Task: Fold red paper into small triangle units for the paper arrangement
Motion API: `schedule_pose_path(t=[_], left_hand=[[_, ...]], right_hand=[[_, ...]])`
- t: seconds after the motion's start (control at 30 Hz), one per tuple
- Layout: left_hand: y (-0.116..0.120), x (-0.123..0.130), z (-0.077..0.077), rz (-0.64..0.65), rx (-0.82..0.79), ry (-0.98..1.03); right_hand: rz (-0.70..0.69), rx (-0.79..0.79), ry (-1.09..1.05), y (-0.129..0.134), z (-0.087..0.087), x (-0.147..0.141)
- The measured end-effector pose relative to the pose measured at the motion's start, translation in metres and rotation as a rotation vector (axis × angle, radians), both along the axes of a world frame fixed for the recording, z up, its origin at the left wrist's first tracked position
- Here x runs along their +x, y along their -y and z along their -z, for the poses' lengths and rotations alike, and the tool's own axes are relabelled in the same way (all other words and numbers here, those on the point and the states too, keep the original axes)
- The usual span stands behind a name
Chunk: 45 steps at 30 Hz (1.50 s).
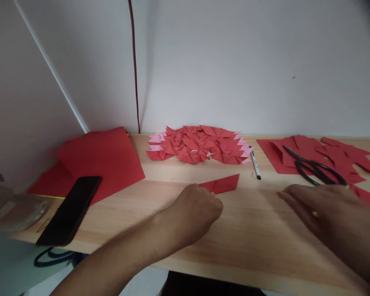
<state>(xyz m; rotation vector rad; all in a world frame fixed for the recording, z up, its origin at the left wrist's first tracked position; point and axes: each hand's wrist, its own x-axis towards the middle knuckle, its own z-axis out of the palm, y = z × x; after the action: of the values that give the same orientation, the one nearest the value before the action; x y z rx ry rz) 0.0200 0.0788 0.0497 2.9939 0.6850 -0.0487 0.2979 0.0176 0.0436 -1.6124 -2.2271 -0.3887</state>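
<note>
My left hand (195,213) is closed at the middle of the table. Its fingers pinch the near end of a folded red paper piece (223,185), which sticks out to the right past the knuckles; the rest is hidden under the fingers. On the right, my right hand (336,222) hovers over the table, a little blurred, fingers stretched toward the left with nothing visible in them. Just beyond it lie black-handled scissors (322,170) on a heap of cut red paper pieces (308,146). Part of another red strip (368,197) shows behind this hand.
Folded red and pink paper pieces (200,144) are grouped along the wall. Beside them lies a white marker (255,163). Large red sheets (101,164) and a black phone (69,209) lie on the left, near a clear plastic container (15,211). A cable (135,65) hangs down the wall.
</note>
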Motion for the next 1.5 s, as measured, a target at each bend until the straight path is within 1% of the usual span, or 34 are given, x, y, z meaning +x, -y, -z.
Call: schedule_pose_path(t=[0.03, 0.13, 0.2, 0.23, 0.33, 0.4, 0.47, 0.63, 0.77, 0.87, 1.0, 1.1, 1.37, 1.5], left_hand=[[0.0, 0.0, 0.0, 0.001, 0.003, 0.004], [0.001, 0.0, 0.002, 0.004, 0.02, 0.051], [0.001, -0.001, 0.004, 0.007, 0.033, 0.092], [0.001, -0.001, 0.005, 0.012, 0.039, 0.109], [0.002, -0.002, 0.007, 0.027, 0.051, 0.114], [0.003, -0.002, 0.008, 0.03, 0.055, 0.101], [0.003, -0.002, 0.01, 0.016, 0.053, 0.11], [0.003, 0.006, 0.018, -0.045, 0.062, 0.213], [0.005, 0.011, 0.022, -0.034, 0.107, 0.163], [0.008, 0.012, 0.022, -0.045, 0.11, 0.103], [0.01, 0.01, 0.021, -0.06, 0.095, 0.087], [0.009, 0.009, 0.021, -0.049, 0.096, 0.091], [0.005, 0.006, 0.017, 0.001, 0.092, 0.148], [0.005, 0.007, 0.017, -0.04, 0.069, 0.158]], right_hand=[[-0.034, -0.029, 0.029, -0.006, 0.001, -0.015], [-0.26, 0.024, 0.061, -0.019, 0.01, -0.056], [-0.332, 0.02, 0.096, -0.024, 0.02, -0.071], [-0.335, 0.0, 0.107, -0.025, 0.026, -0.074], [-0.315, -0.028, 0.115, -0.03, 0.039, -0.075], [-0.307, -0.041, 0.108, -0.032, 0.043, -0.073], [-0.31, -0.05, 0.097, -0.034, 0.044, -0.072], [-0.294, -0.111, 0.049, -0.034, 0.044, -0.072], [-0.29, -0.129, 0.073, -0.033, 0.044, -0.072], [-0.277, -0.111, 0.097, -0.031, 0.044, -0.072], [-0.229, -0.066, 0.126, -0.03, 0.046, -0.07], [-0.181, -0.047, 0.135, -0.031, 0.047, -0.068], [-0.14, -0.03, 0.16, -0.033, 0.051, -0.064], [-0.128, -0.053, 0.126, -0.033, 0.053, -0.063]])
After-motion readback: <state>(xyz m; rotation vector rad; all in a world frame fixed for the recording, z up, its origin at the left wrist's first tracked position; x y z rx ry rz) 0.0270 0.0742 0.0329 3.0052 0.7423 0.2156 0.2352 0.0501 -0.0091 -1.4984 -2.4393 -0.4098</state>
